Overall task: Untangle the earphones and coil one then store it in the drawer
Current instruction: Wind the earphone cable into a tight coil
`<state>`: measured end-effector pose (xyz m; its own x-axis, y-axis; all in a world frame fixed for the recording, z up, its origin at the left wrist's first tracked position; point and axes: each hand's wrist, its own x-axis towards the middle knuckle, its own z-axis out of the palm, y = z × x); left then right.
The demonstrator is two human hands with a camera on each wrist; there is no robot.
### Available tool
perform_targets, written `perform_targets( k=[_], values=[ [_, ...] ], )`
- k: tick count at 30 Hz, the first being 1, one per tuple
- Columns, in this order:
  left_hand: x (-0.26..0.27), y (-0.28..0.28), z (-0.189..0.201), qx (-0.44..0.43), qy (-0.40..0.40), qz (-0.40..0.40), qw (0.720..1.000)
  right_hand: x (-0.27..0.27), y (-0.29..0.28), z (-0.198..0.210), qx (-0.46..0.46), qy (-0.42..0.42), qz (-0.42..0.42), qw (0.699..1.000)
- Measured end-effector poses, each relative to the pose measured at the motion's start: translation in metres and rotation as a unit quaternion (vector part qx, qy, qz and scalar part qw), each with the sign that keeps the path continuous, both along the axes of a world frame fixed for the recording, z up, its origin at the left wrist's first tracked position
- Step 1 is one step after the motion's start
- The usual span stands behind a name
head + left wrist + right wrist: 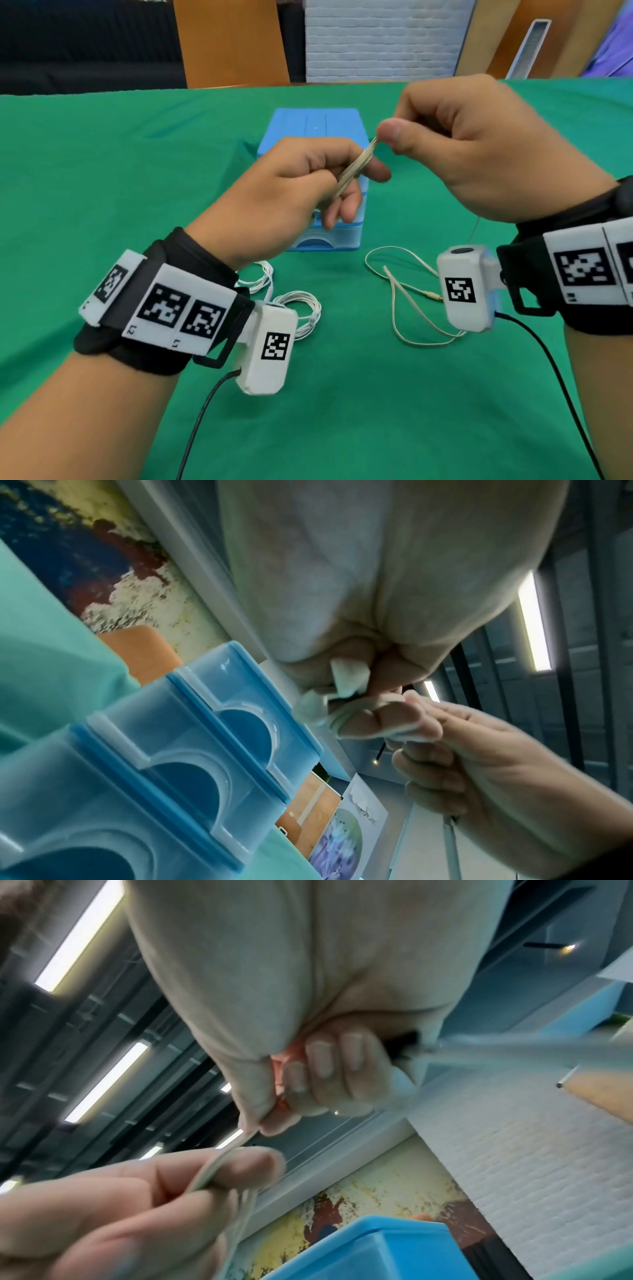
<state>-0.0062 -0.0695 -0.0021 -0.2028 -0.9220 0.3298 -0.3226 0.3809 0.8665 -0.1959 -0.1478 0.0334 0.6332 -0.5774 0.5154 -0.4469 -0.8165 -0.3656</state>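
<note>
Beige cord, the earphone being wound (354, 168), runs as a bundle of several strands between the two hands above the middle of the green tablecloth (102, 164). The left hand (291, 185) has its fingers curled round the lower part of the bundle, and the right hand (479, 147) pinches the upper end between thumb and forefinger; the wrist views show the same strands passing between the fingers of both. A loose tail of this cord (404, 301) trails down to the cloth near the right wrist, ending in a small plug, so the coil looks only partly made. The white earphone (301, 308) lies apart as its own loose heap nearer the left wrist, not touching the beige tail, which suggests the untangling is done. The blue drawer unit (315, 137) stands toward the far edge of the cloth behind the hands, and its visible drawer fronts appear closed. By this reading, what remains is to wind in the tail, open a drawer, put the coil inside, and likely close it.
</note>
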Motion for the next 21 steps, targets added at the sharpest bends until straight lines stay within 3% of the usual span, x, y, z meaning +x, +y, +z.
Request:
perform_targets(
  k=[6,11,15,21],
  values=[
    [-0.002,0.000,0.000,0.055,0.117,-0.002,0.992,0.001,-0.010,-0.010,0.018,-0.027,-0.009,0.999],
    [-0.003,-0.002,-0.003,0.072,0.148,-0.014,0.986,0.006,-0.011,-0.014,0.012,-0.055,-0.012,0.998],
    [-0.004,-0.001,-0.002,0.051,0.176,-0.022,0.983,0.013,-0.016,-0.026,0.079,-0.026,0.025,0.996],
    [-0.001,-0.005,-0.001,-0.003,0.303,0.030,0.953,0.024,-0.008,-0.037,0.164,0.012,0.092,0.982]
  ],
)
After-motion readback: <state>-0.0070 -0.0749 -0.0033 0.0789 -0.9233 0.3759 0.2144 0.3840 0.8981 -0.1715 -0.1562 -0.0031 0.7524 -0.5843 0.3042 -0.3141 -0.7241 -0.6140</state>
